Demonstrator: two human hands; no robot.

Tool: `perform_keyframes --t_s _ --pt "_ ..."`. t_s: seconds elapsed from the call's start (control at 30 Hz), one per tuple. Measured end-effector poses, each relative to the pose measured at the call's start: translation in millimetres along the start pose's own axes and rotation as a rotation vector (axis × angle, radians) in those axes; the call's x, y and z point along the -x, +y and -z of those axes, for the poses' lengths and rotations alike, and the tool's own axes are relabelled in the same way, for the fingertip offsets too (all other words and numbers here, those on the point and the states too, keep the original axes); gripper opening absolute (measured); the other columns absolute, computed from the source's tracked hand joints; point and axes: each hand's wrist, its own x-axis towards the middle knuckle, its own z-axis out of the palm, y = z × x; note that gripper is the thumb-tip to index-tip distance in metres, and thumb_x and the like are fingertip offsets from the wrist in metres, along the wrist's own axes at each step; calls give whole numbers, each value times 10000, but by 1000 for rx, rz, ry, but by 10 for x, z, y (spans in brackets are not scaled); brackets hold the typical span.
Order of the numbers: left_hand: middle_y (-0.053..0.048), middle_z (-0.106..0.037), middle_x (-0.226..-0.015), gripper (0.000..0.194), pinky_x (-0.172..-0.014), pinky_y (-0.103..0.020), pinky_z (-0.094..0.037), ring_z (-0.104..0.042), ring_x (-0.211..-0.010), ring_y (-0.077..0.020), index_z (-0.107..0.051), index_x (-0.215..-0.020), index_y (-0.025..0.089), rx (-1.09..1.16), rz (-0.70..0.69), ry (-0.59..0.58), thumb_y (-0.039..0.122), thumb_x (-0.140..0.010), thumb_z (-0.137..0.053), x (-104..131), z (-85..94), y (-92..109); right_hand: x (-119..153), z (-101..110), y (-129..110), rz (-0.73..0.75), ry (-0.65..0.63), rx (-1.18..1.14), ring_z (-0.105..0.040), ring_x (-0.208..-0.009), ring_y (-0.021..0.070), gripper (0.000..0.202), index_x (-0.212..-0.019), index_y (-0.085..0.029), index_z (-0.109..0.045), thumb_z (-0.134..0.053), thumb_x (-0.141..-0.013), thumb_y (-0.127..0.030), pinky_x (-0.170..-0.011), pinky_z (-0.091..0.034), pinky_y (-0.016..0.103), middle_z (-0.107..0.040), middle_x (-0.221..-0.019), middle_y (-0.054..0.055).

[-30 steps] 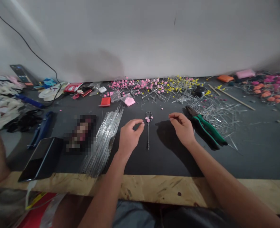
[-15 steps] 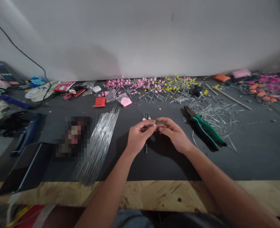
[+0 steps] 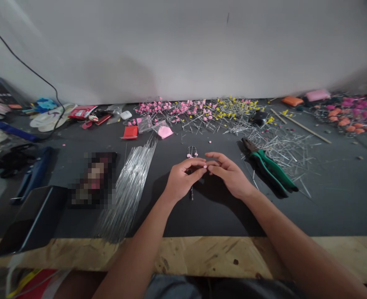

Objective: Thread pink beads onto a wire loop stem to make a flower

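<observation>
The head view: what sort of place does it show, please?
It is probably a handicraft workplace. The pliers, the bundle of wires and the many wires with pink or yellow tips suggest this.

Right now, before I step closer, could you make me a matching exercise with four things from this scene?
1. pliers
2. bundle of straight wires
3. tiny pink piece
4. longer wooden stick

A. pinched in the left hand
B. green-handled
C. pale brown
D. silvery, lying to the left of both hands

Right pairs: 1-B, 2-D, 3-A, 4-C
</observation>
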Motion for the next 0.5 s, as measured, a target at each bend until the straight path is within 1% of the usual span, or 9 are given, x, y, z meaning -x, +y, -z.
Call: perform_keyframes --t_s 0.13,0.23,0.3,0.37,0.5 --pt "-51 -665 -976 169 -759 -279 -501 -618 -863 -155 -651 -899 194 -94 -36 -4 273 -754 -613 8 -11 21 1 -7 1 15 -13 -18 -581 -757 85 279 -1043 -258 -545 -597 -772 -219 -752 -429 237 -659 -830 -34" --pt "-38 -658 -954 187 -749 -266 -496 -611 -843 -139 -634 -948 206 -149 -83 -22 254 -772 -592 10 -8 41 0 -6 -2 11 -16 -17 -585 -767 93 284 -1045 -259 -543 -605 -769 -231 -761 -431 248 -659 -824 -33" --pt "-32 -652 -955 190 -766 -266 -489 -605 -845 -131 -627 -964 213 -187 -125 -40 238 -781 -581 7 -4 49 -3 -8 -8 7 -15 -11 -588 -768 102 292 -1051 -258 -539 -607 -767 -242 -758 -434 259 -659 -822 -29" --pt "-33 -644 -983 166 -806 -275 -475 -594 -892 -133 -632 -940 214 -227 -179 -53 222 -786 -572 2 0 48 -8 -10 -14 5 -19 -8 -588 -760 104 296 -1054 -254 -537 -606 -766 -247 -751 -436 262 -655 -805 -28" --pt "-39 -641 -1011 139 -845 -303 -464 -586 -948 -147 -642 -903 217 -279 -232 -35 224 -782 -574 -3 3 37 -24 -7 -10 5 -11 2 -577 -730 96 294 -1050 -240 -534 -603 -765 -257 -740 -435 255 -642 -768 -32"
